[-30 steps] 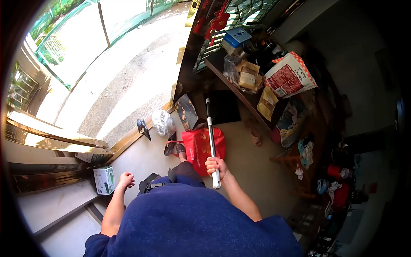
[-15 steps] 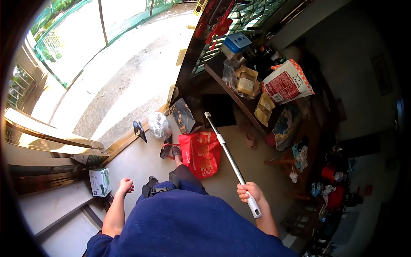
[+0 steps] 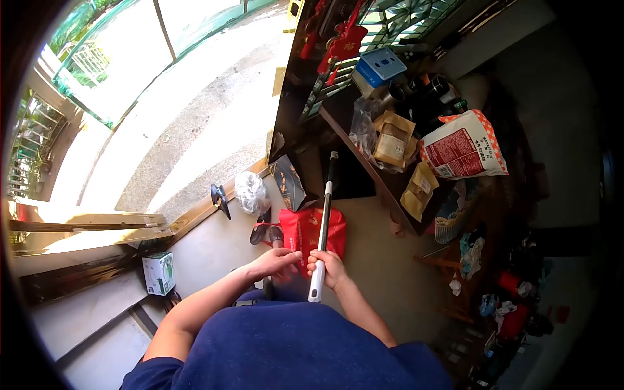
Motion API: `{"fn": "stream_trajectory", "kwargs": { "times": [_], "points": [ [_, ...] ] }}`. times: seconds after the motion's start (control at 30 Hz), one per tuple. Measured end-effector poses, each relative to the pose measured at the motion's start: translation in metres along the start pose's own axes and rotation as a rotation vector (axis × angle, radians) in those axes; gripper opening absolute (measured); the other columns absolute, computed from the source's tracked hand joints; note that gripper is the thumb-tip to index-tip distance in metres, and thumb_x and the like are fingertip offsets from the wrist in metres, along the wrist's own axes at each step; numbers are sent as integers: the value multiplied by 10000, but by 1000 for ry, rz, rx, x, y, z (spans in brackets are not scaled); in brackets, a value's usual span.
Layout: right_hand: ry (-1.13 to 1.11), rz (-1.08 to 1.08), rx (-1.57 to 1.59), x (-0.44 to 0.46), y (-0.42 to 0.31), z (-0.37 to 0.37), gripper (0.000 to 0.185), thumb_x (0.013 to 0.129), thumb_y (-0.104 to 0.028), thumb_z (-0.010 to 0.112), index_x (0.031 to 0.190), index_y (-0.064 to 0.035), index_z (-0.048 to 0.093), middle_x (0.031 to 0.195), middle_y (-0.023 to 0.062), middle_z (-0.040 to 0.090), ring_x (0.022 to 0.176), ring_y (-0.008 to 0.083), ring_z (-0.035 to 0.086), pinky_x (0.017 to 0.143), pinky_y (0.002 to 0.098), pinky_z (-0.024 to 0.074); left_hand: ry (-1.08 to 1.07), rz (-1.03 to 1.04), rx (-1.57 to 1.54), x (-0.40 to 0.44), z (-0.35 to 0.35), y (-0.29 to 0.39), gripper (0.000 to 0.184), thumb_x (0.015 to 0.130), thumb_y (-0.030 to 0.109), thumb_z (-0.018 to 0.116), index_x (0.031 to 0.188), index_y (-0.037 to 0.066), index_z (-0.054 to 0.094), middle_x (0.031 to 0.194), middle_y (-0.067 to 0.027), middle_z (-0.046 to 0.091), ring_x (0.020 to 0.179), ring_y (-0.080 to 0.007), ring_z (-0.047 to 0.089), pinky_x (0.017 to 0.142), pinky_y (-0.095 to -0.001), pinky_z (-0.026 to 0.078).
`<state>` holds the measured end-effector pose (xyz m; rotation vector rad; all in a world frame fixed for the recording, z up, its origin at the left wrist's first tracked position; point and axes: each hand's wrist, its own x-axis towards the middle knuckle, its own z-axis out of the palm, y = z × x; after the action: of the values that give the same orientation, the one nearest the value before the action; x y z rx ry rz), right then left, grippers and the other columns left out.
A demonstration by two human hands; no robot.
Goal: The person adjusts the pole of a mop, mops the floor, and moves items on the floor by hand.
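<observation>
Printed carton (image 3: 158,273) at left, your left hand (image 3: 276,262) half-open, partly blurred, red tote bag (image 3: 298,229) beyond it, telescopic pole (image 3: 324,227) at centre pointing far, your right hand (image 3: 331,268) gripping the pole's near end, kraft pouch (image 3: 421,191) far right.

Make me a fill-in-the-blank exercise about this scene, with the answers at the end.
The ____ hand grips the slender silver, white and black pole.
The large rectangular bag seen behind the pole is mainly ____ in colour.
The white cardboard box with green printing stands nearer the ____ hand.

Missing words: right; red; left.
</observation>
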<state>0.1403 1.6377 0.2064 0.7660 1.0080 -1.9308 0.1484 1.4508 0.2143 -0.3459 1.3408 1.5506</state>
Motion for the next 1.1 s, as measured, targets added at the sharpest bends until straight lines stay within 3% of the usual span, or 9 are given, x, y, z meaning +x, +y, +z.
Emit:
{"fn": "stream_trajectory", "kwargs": {
  "times": [0.1,0.17,0.27,0.37,0.47,0.57,0.67,0.97,1.1],
  "points": [
    [-48,-27,-46,35,-9,4,113,743,-146,508,775,-39,521,669,69,544,665,154,533,616,260,439,-93,-53,-278,21,19,15,406,819,431,427,961,54,475,746,-60,544,604,-158,563,518,-268,467],
    [-80,113,-5,66,-25,-10,118,746,-151,511,780,-39,517,684,80,552,647,173,546,591,299,461,-118,-124,-664,30,23,26,268,819,326,468,894,69,464,668,-42,505,511,-155,515,446,-278,453],
    [243,16,-123,138,-50,-40,134,740,-153,525,804,-38,499,646,78,541,523,197,536,518,368,478,75,-214,-355,49,34,31,118,787,168,491,801,70,428,586,-28,451,413,-145,463,352,-291,424],
    [540,15,-242,209,-93,-57,131,741,-144,520,786,-32,472,567,79,506,434,199,495,475,390,468,259,-146,138,89,36,26,185,760,174,510,815,28,411,554,-73,462,396,-184,482,345,-304,412],
    [484,47,-245,262,-112,-56,154,744,-155,513,688,-25,453,515,88,476,401,203,450,445,361,444,432,-6,338,98,10,34,306,731,233,550,886,-17,465,814,-205,548,641,-235,583,461,-335,443],
    [393,77,-291,269,-104,-25,264,746,-153,492,516,-50,415,438,89,430,401,212,449,444,317,434,224,-98,-185,46,-25,65,268,737,202,570,917,36,461,695,-66,497,528,-150,507,428,-273,432],
    [293,78,-135,282,-69,-13,226,734,-108,477,522,-65,412,436,64,417,393,199,441,429,319,431,204,-166,-386,15,-42,54,262,754,144,540,973,45,436,680,-40,465,489,-117,466,397,-257,409],
    [109,272,119,252,-1,4,196,724,-32,446,545,-75,380,408,13,357,328,134,362,384,313,423,410,-261,-19,-29,-11,0,345,767,113,535,1073,49,388,640,-57,476,494,-130,469,421,-266,392],
    [69,362,183,247,43,21,189,734,-43,449,573,-89,361,406,-25,337,320,84,329,383,280,403,474,-300,147,-57,-16,-32,382,739,177,552,1071,51,410,764,-126,543,629,-202,549,583,-309,445]
  ]
}}
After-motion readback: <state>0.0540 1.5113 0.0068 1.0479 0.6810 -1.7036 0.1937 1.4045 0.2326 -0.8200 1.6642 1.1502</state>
